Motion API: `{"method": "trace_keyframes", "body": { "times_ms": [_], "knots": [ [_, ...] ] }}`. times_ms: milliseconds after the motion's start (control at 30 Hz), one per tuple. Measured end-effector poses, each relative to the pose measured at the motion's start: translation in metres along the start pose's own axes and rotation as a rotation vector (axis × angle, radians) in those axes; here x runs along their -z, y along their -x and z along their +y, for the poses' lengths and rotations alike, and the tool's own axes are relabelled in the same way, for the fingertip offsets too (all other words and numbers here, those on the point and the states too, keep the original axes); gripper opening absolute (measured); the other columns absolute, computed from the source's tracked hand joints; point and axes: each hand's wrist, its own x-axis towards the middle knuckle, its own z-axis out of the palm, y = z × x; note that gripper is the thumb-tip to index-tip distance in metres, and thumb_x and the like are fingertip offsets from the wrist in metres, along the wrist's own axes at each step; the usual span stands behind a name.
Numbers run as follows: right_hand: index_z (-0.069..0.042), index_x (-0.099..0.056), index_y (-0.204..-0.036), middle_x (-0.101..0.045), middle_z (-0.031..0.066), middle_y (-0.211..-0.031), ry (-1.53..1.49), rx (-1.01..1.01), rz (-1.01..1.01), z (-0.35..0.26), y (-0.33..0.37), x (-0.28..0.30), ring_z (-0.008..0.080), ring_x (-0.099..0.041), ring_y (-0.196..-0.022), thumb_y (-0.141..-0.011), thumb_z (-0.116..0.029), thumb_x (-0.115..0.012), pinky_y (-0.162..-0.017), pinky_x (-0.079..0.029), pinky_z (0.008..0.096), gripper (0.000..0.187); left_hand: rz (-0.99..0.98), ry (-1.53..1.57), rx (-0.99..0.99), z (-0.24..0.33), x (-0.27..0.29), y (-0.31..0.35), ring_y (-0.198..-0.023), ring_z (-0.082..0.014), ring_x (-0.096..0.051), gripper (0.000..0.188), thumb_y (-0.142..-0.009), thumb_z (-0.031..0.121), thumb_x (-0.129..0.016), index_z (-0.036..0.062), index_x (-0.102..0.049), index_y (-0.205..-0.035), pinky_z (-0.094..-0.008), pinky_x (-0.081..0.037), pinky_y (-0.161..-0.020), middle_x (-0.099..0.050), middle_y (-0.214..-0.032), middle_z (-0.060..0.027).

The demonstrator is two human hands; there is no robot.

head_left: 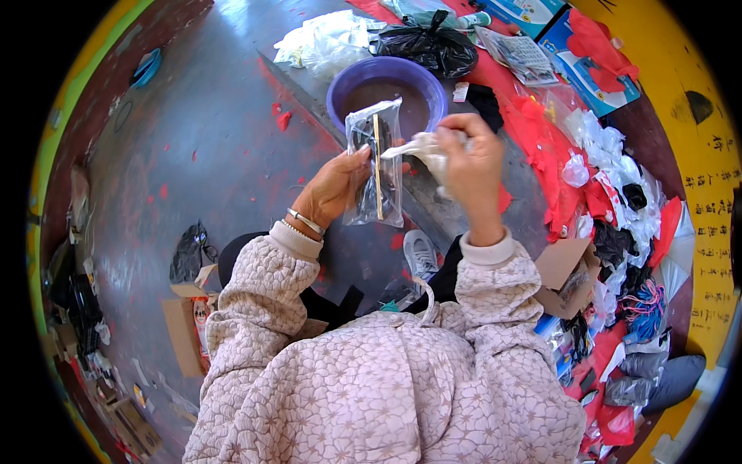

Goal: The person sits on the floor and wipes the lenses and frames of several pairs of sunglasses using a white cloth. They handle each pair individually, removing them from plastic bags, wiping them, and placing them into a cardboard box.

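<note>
My left hand is closed on the left edge of a clear plastic packet, held upright in front of me. Dark contents show through the plastic, too unclear to name, along with a long thin pale strip down the middle. In my right hand, a bunched whitish cloth is gripped, its tip against or just in front of the packet's right side. Just beyond both hands stands a purple basin holding murky brownish liquid.
White plastic bags and a black bag lie behind the basin. Red sheeting and heaped plastic bags run along the right. Open cardboard boxes stand near my right elbow and left elbow. A shoe shows below the hands.
</note>
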Motion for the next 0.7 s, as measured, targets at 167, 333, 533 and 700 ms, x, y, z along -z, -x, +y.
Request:
{"method": "trace_keyframes", "body": {
  "times_ms": [167, 333, 533, 700],
  "knots": [
    [-0.005, -0.059, -0.089, -0.062, 0.0124, -0.083, 0.571, 0.453, -0.102, 0.023, -0.013, -0.027, 0.0303, -0.061, -0.079, -0.08, -0.011, -0.054, -0.066, -0.048, 0.039, 0.011, 0.084, -0.137, -0.037, -0.007, -0.012, 0.004, -0.106, -0.0229, -0.057, 0.043, -0.092, 0.012, -0.049, 0.0087, -0.034, -0.133, -0.0367, -0.051, -0.086, -0.054, -0.119, -0.0102],
    [-0.004, -0.061, -0.083, -0.062, 0.0106, -0.073, 0.217, -0.056, 0.231, 0.063, -0.066, 0.027, 0.0227, -0.062, -0.062, -0.084, -0.026, -0.056, -0.058, -0.048, 0.0359, 0.023, 0.02, -0.201, -0.019, -0.005, -0.029, 0.012, -0.108, -0.026, -0.056, 0.053, -0.092, 0.011, -0.049, 0.0126, -0.026, -0.139, -0.0382, -0.05, -0.086, -0.05, -0.123, -0.0107],
    [0.0, -0.065, -0.085, -0.062, 0.0043, -0.07, -0.494, -0.564, -0.34, 0.042, -0.035, 0.018, 0.01, -0.056, -0.059, -0.084, -0.029, -0.065, -0.055, -0.044, 0.0232, 0.029, -0.018, -0.464, -0.113, -0.007, -0.029, 0.005, -0.108, -0.0236, -0.055, 0.071, -0.09, 0.011, -0.053, 0.0167, -0.009, -0.145, -0.0351, -0.045, -0.091, -0.043, -0.13, -0.0089],
    [-0.001, -0.066, -0.081, -0.062, 0.0008, -0.073, -0.328, -0.346, -0.317, 0.036, -0.029, 0.009, 0.0053, -0.055, -0.063, -0.083, -0.012, -0.065, -0.057, -0.044, 0.0205, 0.012, 0.011, -0.477, -0.05, -0.006, -0.034, 0.009, -0.107, -0.0202, -0.053, 0.064, -0.093, 0.017, -0.05, 0.0155, -0.012, -0.145, -0.0342, -0.042, -0.094, -0.043, -0.129, -0.0078]
  ]
}}
